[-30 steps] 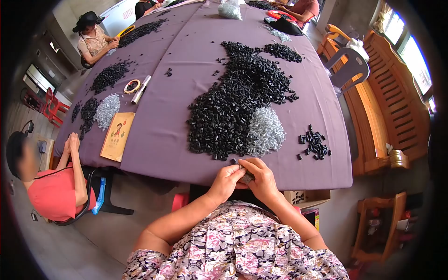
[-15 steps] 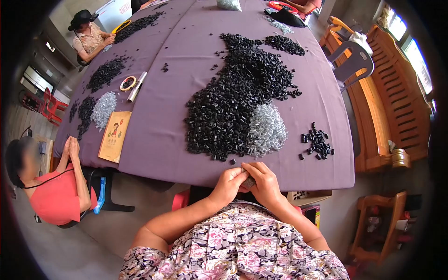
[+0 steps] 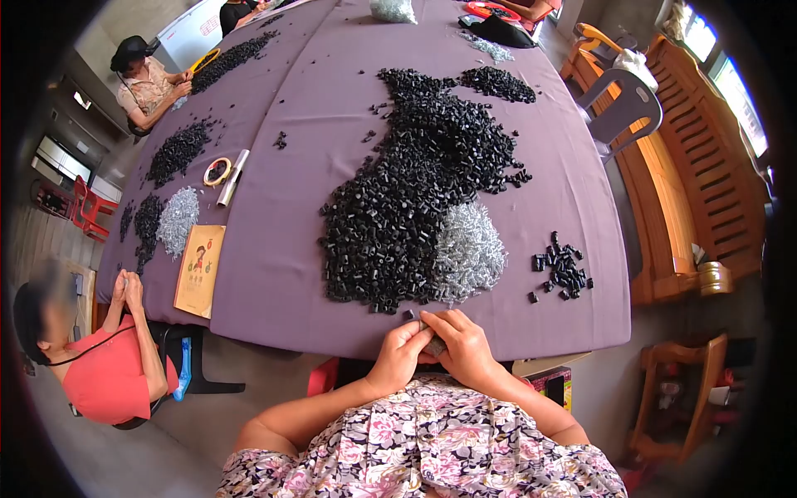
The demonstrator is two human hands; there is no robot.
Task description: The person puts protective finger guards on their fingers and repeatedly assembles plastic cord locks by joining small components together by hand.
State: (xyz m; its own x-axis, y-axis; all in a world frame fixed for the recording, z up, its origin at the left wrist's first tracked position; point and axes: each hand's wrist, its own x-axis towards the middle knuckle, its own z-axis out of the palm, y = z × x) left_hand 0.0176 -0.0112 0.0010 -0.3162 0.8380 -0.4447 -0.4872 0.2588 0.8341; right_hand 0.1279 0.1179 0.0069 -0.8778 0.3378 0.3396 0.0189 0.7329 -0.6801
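Note:
My left hand (image 3: pixel 399 355) and my right hand (image 3: pixel 462 347) meet at the near edge of the table, fingers closed around a small greyish thing (image 3: pixel 435 345) that is mostly hidden. Just beyond them lies one loose black piece (image 3: pixel 408 314). A large pile of small black pieces (image 3: pixel 374 241) spreads over the purple cloth (image 3: pixel 270 274), with a heap of clear pieces (image 3: pixel 471 253) against its near right side. Farther right is a small group of black pieces (image 3: pixel 564 270).
Left on the table are a yellow booklet (image 3: pixel 198 272), a tape roll (image 3: pixel 217 172), a silvery tube (image 3: pixel 233 178) and more piles. A person in red (image 3: pixel 116 365) sits at the left; others sit farther back. A wooden bench (image 3: pixel 664 183) stands right.
The view has shifted, so the table's near edge and my hands appear slightly lower. My hands remain together around the small thing, with only slight finger movement.

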